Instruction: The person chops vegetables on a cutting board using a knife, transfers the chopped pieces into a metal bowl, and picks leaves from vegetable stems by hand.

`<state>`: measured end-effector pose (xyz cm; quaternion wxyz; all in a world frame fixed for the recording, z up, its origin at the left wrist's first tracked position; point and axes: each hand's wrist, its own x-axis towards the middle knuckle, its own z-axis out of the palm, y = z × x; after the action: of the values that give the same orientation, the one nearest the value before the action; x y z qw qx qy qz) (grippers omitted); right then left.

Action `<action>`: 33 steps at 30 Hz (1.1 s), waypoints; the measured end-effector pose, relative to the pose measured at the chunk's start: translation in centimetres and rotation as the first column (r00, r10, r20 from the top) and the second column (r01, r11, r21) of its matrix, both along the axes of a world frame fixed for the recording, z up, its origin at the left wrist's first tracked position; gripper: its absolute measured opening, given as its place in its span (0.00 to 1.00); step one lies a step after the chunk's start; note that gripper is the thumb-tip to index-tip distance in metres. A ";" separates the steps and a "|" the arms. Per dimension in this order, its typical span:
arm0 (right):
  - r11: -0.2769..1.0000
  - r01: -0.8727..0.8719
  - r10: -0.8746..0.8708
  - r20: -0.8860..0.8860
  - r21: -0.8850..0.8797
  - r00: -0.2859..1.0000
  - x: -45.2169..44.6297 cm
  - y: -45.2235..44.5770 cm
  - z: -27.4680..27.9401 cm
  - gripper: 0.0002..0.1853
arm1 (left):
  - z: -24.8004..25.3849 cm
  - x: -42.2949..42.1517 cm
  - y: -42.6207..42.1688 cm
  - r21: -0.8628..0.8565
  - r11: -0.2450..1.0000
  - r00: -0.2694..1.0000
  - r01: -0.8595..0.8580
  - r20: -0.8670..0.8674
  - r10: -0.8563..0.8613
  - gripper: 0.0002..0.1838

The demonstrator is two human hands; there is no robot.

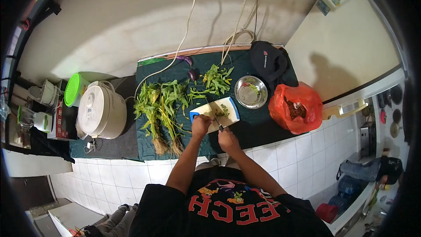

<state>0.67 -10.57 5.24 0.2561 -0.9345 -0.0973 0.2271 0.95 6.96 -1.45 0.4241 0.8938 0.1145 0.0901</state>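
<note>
My right hand (pixel 228 141) is closed round the handle of a knife (pixel 214 113), whose blade points away from me across the cutting board (pixel 212 127). The board is pale with blue ends. My left hand (pixel 201 125) is over the board's left part, left of the blade, with its fingers drawn together; what they hold is hidden. Chopped greens (pixel 223 111) lie on the board right of the knife. Beyond the board are loose leafy stems (pixel 217 80). Right of it stands a metal bowl (pixel 251 92) with some green bits inside.
Two rooted bundles of leafy greens (pixel 163 109) lie at left, with eggplants (pixel 192 74) behind. A red plastic bag (pixel 297 107) and black cap (pixel 266 61) are at right. A rice cooker (pixel 103 109) and green-lidded tub (pixel 76 89) stand far left. Cables (pixel 189 26) hang behind.
</note>
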 end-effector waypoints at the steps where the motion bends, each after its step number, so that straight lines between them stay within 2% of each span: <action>1: 0.999 0.034 -0.034 -0.028 0.015 0.999 -0.7 -0.3 0.0 0.20 | -0.3 0.0 0.0 0.010 1.000 1.000 0.003 -0.010 -0.003 0.10; 5: 0.998 0.048 -0.049 0.030 0.032 0.998 -0.5 0.0 -1.0 0.20 | 0.2 0.0 -0.6 0.001 0.997 0.996 -0.075 -0.057 0.075 0.08; 7: 0.996 -0.070 0.065 0.071 0.057 0.995 0.8 0.2 -0.5 0.20 | 1.8 -0.2 -0.9 -0.050 0.993 0.978 -0.104 -0.185 0.093 0.07; 11: 0.992 -0.129 0.129 0.144 -0.011 0.981 -0.1 0.1 -0.8 0.18 | 1.7 -0.3 -1.0 0.010 0.994 0.978 -0.106 -0.182 0.106 0.07; 13: 0.998 -0.001 -0.006 0.109 0.064 0.994 -1.1 -0.4 -1.9 0.20 | 1.4 -0.5 -1.0 0.020 0.996 0.991 -0.090 -0.101 0.091 0.07; 17: 0.997 -0.059 0.051 0.175 0.043 0.983 0.0 0.0 -1.2 0.19 | 1.2 -0.7 -1.3 0.045 0.996 0.994 -0.075 -0.077 0.078 0.07; 19: 0.995 -0.088 0.092 0.101 -0.051 0.991 1.1 0.7 -0.4 0.19 | 1.3 -0.8 -1.5 0.036 0.995 0.994 -0.094 -0.045 0.096 0.08; 23: 0.995 -0.089 0.090 0.038 -0.039 0.995 -0.1 0.1 -0.3 0.19 | 1.1 -1.1 -1.7 0.039 0.990 0.987 -0.135 -0.083 0.138 0.08; 25: 0.999 -0.045 0.046 0.100 -0.014 0.994 -1.3 -0.8 -1.8 0.20 | 0.5 -1.2 -1.7 0.058 0.989 0.991 -0.135 0.017 0.135 0.08; 28: 0.999 -0.038 0.036 0.145 0.016 0.989 -0.4 -0.1 -1.1 0.20 | -0.1 -1.2 -1.5 0.044 0.988 0.988 -0.146 0.052 0.144 0.08; 32: 0.993 -0.113 0.117 0.132 -0.036 0.984 0.4 0.6 0.6 0.21 | 1.1 -1.3 -1.6 0.033 0.993 0.994 -0.112 -0.014 0.112 0.08; 33: 0.993 -0.114 0.118 0.133 -0.033 0.984 -0.2 0.1 -0.5 0.21 | 0.9 -1.3 -1.6 0.036 0.993 0.993 -0.113 -0.014 0.114 0.08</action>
<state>0.42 -10.47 4.76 0.2233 -0.9437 -0.1657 0.1793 -0.36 5.31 -0.60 0.4018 0.8938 0.1669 0.1090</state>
